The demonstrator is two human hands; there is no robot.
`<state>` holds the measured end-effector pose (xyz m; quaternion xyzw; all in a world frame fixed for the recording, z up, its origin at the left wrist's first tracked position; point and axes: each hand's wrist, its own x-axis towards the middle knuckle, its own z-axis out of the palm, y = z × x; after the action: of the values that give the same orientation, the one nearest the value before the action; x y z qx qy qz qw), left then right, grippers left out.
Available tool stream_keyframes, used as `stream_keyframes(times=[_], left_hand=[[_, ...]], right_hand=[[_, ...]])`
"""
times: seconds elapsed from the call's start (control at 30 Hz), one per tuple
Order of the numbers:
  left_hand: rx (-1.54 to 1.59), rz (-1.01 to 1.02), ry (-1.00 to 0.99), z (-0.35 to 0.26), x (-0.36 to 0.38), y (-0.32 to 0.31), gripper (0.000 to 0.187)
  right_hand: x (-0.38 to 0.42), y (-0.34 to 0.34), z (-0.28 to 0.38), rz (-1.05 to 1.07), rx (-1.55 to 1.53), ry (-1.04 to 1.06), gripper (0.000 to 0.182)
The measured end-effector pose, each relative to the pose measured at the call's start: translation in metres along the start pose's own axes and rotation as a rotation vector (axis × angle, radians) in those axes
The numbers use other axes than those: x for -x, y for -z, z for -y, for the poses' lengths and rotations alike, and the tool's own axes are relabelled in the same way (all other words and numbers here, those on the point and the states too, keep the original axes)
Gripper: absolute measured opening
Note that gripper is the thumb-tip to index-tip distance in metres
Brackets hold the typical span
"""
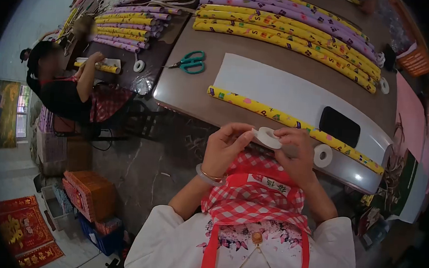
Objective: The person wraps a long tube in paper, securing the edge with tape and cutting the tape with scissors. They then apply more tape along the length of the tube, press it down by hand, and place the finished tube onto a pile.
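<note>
Above my lap, at the table's front edge, a roll of white tape [268,138] is between my two hands. My left hand [227,146] is closed in a pinch at the roll's left side, where a bit of tape shows by the thumb and forefinger. On the other side my right hand [297,152] grips the roll's rim with bent fingers. Just beyond both hands lies a long tube wrapped in yellow patterned paper [258,106]. Close to my right hand, a second tape roll [323,156] rests at the table edge.
A black phone [340,126] lies on a white sheet [258,80] behind the tube. Teal-handled scissors [189,62] are at the left. Several yellow and purple tubes [286,32] line the far side. An orange basket [416,60] stands far right. A co-worker [61,81] sits at the left table.
</note>
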<state>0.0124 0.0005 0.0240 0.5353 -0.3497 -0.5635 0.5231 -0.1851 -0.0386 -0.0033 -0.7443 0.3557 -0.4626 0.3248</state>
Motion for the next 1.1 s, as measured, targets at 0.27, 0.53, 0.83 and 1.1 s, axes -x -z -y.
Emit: stream_keyframes(times=[0.27, 0.53, 0.83, 1.1], left_hand=[[-0.114, 0.051, -0.062, -0.009, -0.006, -0.013, 0.012], [-0.309, 0.018, -0.141, -0.005, -0.054, -0.028, 0.013], [-0.764, -0.007, -0.399, 0.022, -0.138, -0.045, 0.027], [-0.976, -0.046, -0.398, 0.052, -0.178, -0.037, 0.04]], right_hand=[[-0.008, 0.024, -0.018, 0.04, 0.044, 0.173, 0.039], [-0.04, 0.07, -0.035, 0.329, 0.132, -0.199, 0.03], [-0.076, 0.056, -0.095, 0.229, -0.16, -0.797, 0.025], [-0.116, 0.059, -0.134, 0.246, -0.369, -1.186, 0.019]])
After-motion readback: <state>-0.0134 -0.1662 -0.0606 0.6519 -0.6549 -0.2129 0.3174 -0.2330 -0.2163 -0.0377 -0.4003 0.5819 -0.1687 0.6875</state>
